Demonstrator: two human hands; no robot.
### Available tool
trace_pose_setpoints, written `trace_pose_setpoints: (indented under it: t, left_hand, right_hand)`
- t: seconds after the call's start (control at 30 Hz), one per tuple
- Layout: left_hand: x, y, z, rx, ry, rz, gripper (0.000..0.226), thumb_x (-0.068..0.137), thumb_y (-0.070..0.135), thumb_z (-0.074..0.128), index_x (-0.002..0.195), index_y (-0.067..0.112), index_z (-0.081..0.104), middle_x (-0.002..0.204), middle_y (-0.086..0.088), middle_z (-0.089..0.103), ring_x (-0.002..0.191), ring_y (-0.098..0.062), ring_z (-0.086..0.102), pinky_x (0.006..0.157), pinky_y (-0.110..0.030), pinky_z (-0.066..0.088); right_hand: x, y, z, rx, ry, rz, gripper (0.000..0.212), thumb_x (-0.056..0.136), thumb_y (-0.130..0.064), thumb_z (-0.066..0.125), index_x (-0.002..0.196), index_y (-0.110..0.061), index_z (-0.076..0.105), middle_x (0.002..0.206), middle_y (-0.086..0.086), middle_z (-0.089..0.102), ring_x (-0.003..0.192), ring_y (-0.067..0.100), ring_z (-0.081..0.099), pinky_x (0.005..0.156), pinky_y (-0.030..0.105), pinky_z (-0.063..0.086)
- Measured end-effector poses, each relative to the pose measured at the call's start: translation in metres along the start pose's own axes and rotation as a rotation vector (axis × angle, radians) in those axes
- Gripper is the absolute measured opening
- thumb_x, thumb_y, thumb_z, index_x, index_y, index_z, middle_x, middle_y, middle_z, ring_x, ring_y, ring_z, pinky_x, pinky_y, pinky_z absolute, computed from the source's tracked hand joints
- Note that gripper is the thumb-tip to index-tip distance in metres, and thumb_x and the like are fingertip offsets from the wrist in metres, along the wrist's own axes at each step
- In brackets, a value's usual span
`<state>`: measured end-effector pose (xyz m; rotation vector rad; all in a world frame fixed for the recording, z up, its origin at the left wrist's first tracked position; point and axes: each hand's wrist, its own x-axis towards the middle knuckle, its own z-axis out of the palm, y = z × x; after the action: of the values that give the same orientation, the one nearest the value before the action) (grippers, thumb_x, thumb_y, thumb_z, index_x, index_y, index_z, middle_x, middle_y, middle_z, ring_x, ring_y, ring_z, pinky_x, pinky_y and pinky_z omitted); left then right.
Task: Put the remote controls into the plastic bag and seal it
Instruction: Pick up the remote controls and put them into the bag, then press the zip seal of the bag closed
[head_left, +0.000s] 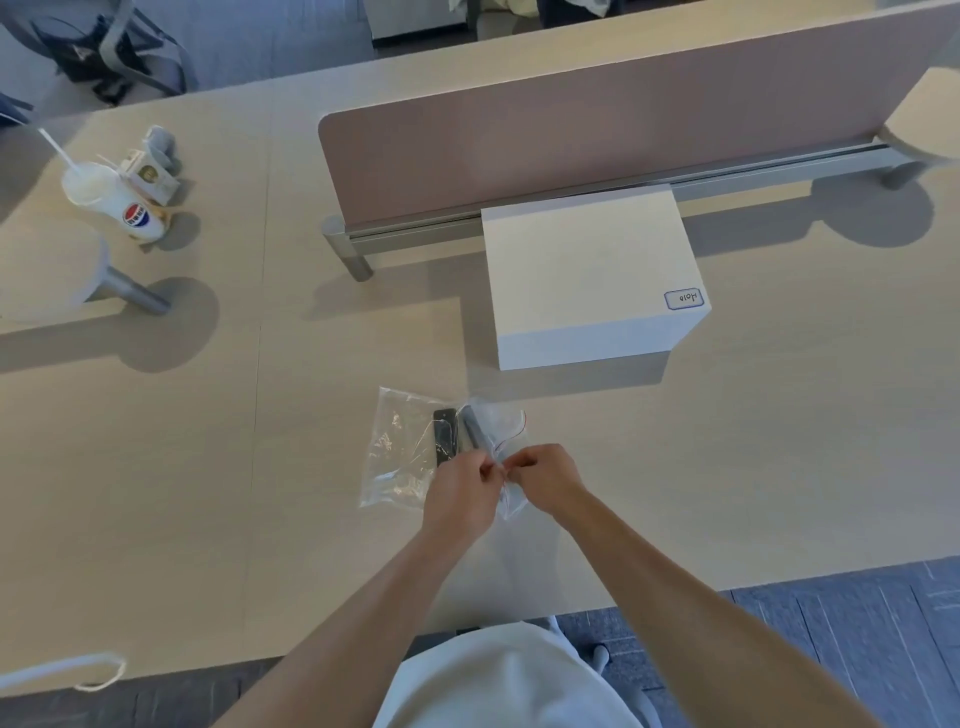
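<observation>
Head view: your hands meet at the near right edge of the bag (402, 457), almost touching. Left hand (460, 496) and right hand (545, 480) both pinch the bag's red-lined seal strip between fingertips, so each is closed on the plastic. Bag lies flat on the table (208, 493), clear and crumpled, just in front of you. Two remotes are inside it: a black remote (445, 436) lying lengthwise, and a grey remote (474, 428) right beside it on its right, the two touching or nearly so. Near ends of both are hidden behind your left hand. Can't tell if the seal is fully shut; its red line looks wavy near your right fingers.

White box (592, 280) sits beyond the bag, against the divider (571, 135). Cup (111, 200) with straw stands far left, well apart.
</observation>
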<state>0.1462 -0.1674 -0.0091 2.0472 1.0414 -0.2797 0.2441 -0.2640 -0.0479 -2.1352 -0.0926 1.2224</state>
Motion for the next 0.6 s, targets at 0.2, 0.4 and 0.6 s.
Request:
trace_pose_setpoints:
  t: [0.2, 0.4, 0.6]
  left_hand:
    - [0.006, 0.000, 0.001, 0.011, -0.011, 0.025, 0.028, 0.095, 0.025, 0.065, 0.068, 0.018, 0.061, 0.064, 0.003, 0.063, 0.062, -0.019, 0.058, 0.062, -0.034, 0.049]
    - [0.023, 0.021, -0.007, 0.003, -0.041, 0.020, 0.022, 0.092, 0.025, 0.058, 0.082, 0.007, 0.068, 0.079, -0.007, 0.074, 0.078, -0.027, 0.069, 0.073, -0.040, 0.056]
    - [0.068, 0.049, -0.009, 0.152, -0.066, 0.189, 0.028, 0.099, 0.015, 0.052, 0.122, 0.009, 0.065, 0.130, -0.007, 0.063, 0.117, -0.028, 0.063, 0.097, -0.041, 0.052]
  right_hand:
    - [-0.020, 0.028, -0.012, 0.108, 0.074, -0.017, 0.030, 0.092, -0.007, 0.052, 0.093, -0.015, 0.081, 0.086, 0.001, 0.079, 0.066, 0.015, 0.060, 0.056, 0.021, 0.046]
    - [-0.036, 0.053, -0.003, 0.100, -0.020, -0.012, 0.023, 0.094, -0.017, 0.055, 0.099, -0.026, 0.076, 0.087, 0.001, 0.075, 0.064, 0.016, 0.060, 0.065, 0.032, 0.053]
    - [-0.042, 0.055, 0.006, -0.081, 0.021, 0.027, 0.015, 0.090, -0.043, 0.066, 0.092, -0.031, 0.074, 0.066, -0.010, 0.063, 0.057, 0.006, 0.058, 0.052, 0.020, 0.039]
